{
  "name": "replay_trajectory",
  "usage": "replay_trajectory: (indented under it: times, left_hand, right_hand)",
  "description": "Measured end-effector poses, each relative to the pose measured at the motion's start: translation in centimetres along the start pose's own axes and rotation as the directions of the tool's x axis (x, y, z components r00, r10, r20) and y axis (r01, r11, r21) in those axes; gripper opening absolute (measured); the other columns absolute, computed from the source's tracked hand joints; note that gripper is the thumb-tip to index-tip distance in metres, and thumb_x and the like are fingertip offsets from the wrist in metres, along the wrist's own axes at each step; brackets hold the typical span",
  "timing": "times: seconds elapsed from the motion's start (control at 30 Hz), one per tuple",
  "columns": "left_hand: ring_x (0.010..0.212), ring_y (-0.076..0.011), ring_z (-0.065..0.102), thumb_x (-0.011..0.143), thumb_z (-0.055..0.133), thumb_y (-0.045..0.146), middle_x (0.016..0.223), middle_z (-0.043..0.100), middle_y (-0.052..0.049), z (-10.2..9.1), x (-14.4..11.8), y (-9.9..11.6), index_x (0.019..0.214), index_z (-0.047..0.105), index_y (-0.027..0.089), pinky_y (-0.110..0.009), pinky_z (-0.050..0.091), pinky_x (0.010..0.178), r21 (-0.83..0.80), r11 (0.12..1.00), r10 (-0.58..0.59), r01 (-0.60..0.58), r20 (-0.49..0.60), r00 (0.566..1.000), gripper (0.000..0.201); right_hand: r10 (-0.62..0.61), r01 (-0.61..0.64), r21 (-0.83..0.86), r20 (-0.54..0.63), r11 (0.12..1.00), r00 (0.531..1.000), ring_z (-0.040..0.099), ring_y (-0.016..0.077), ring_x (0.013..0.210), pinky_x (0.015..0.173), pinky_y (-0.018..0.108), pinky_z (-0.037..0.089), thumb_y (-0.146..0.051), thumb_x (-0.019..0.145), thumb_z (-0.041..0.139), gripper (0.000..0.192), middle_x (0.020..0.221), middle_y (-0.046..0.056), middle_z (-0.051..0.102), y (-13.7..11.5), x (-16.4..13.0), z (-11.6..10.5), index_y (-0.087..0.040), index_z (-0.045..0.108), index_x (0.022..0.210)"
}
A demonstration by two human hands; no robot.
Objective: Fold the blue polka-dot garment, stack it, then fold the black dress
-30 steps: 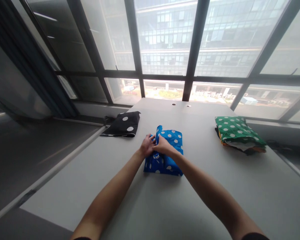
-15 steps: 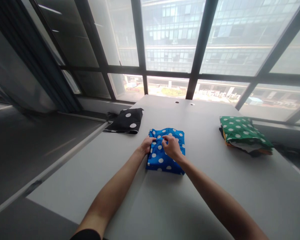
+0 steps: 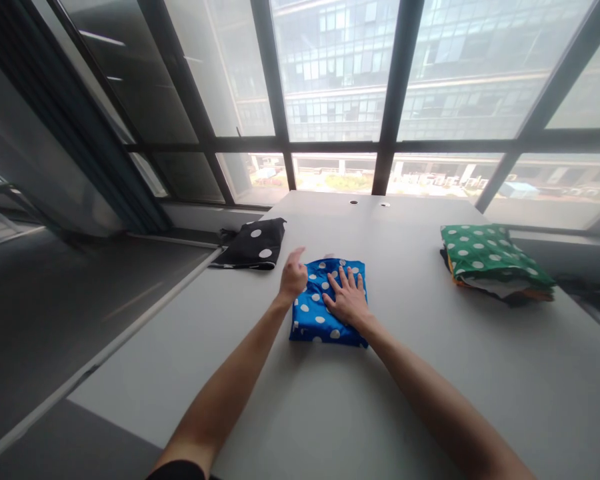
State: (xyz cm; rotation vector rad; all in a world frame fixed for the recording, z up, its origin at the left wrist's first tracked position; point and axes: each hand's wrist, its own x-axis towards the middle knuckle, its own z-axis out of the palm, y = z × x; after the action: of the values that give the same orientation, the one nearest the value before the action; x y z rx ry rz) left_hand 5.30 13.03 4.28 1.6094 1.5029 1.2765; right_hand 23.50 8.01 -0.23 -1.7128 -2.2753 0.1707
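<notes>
Grip spread open, the right hand [image 3: 347, 301] is seemingly flattening the blue cloth [image 3: 311, 321]; the left hand [image 3: 293, 277] is resting half-curled at its left edge, hold unclear; next calls for even pressure.

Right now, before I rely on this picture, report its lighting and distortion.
Head view: glare washes out the windows; head view: the floor at left lies dark; head view: the window frames splay outward toward the top, likely wide-angle distortion; head view: the blue dotted cloth reads clearly enough.
</notes>
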Motion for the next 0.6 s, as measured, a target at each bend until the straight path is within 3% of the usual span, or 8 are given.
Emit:
replay_trajectory:
  times: [0.07, 0.1, 0.17, 0.3, 0.47, 0.6]
  left_hand:
    - [0.153, -0.0268, 0.038, 0.098, 0.045, 0.014, 0.160, 0.050, -0.013, 2.2, -1.3, 0.3, 0.147, 0.059, 0.013, -0.044, 0.024, 0.131, 0.281, 0.925, 0.186, -0.256, 0.252, 0.950, 0.051]
    - [0.155, -0.0292, 0.035, 0.101, 0.043, 0.019, 0.162, 0.048, -0.013, 3.3, -1.9, 0.2, 0.149, 0.058, 0.014, -0.050, 0.022, 0.131, 0.361, 0.875, 0.182, -0.323, 0.371, 0.910, 0.050]
    - [0.159, -0.0329, 0.026, 0.107, 0.037, 0.031, 0.168, 0.039, -0.010, 4.7, -3.0, -0.3, 0.157, 0.049, 0.019, -0.061, 0.018, 0.129, 0.466, 0.796, 0.122, -0.386, 0.502, 0.856, 0.053]
    - [0.162, -0.0302, 0.014, 0.112, 0.025, 0.044, 0.173, 0.028, -0.006, 4.9, -3.6, -2.2, 0.166, 0.034, 0.024, -0.063, 0.015, 0.128, 0.535, 0.711, 0.129, -0.456, 0.538, 0.833, 0.058]
    - [0.161, -0.0299, 0.017, 0.111, 0.026, 0.048, 0.172, 0.029, -0.006, 3.7, -2.9, -4.0, 0.167, 0.031, 0.024, -0.058, 0.018, 0.129, 0.544, 0.661, 0.173, -0.517, 0.560, 0.811, 0.061]
    - [0.161, -0.0313, 0.018, 0.109, 0.034, 0.051, 0.173, 0.028, -0.006, 3.0, -2.7, -4.4, 0.166, 0.032, 0.024, -0.057, 0.020, 0.129, 0.504, 0.669, 0.190, -0.547, 0.596, 0.780, 0.064]
  right_hand:
    - [-0.012, 0.012, -0.005, 0.001, 1.000, 1.000, 0.002, 0.0353, 0.162, 0.127, 0.058, -0.005, -0.057, 0.103, 0.042, 0.073, 0.176, 0.012, 0.013, 0.1, 0.0, 0.0, -0.023, 0.031, 0.167]
    - [-0.018, 0.018, -0.009, 0.008, 1.000, 1.000, 0.003, 0.0347, 0.162, 0.127, 0.058, -0.005, -0.052, 0.104, 0.041, 0.071, 0.175, 0.013, 0.014, 0.1, -0.1, 0.0, -0.020, 0.030, 0.167]
    - [-0.023, 0.024, -0.011, 0.018, 1.000, 1.000, 0.004, 0.0337, 0.162, 0.128, 0.057, -0.005, -0.041, 0.106, 0.036, 0.068, 0.174, 0.016, 0.016, 0.2, -0.2, 0.0, -0.013, 0.029, 0.167]
    - [-0.008, 0.008, 0.026, -0.014, 1.000, 1.000, 0.009, 0.0327, 0.162, 0.128, 0.056, -0.002, -0.033, 0.105, 0.033, 0.066, 0.173, 0.015, 0.020, 0.2, -0.1, 0.1, -0.010, 0.027, 0.167]
    - [-0.004, 0.007, 0.075, -0.035, 0.997, 0.999, 0.014, 0.0303, 0.162, 0.130, 0.052, 0.001, -0.037, 0.105, 0.036, 0.066, 0.173, 0.015, 0.021, 0.6, -0.1, 0.0, -0.011, 0.032, 0.166]
    - [-0.009, 0.013, 0.116, -0.034, 0.993, 0.999, 0.010, 0.0297, 0.162, 0.130, 0.050, 0.002, -0.042, 0.105, 0.041, 0.068, 0.174, 0.016, 0.017, 0.9, -1.5, -0.2, -0.013, 0.031, 0.166]
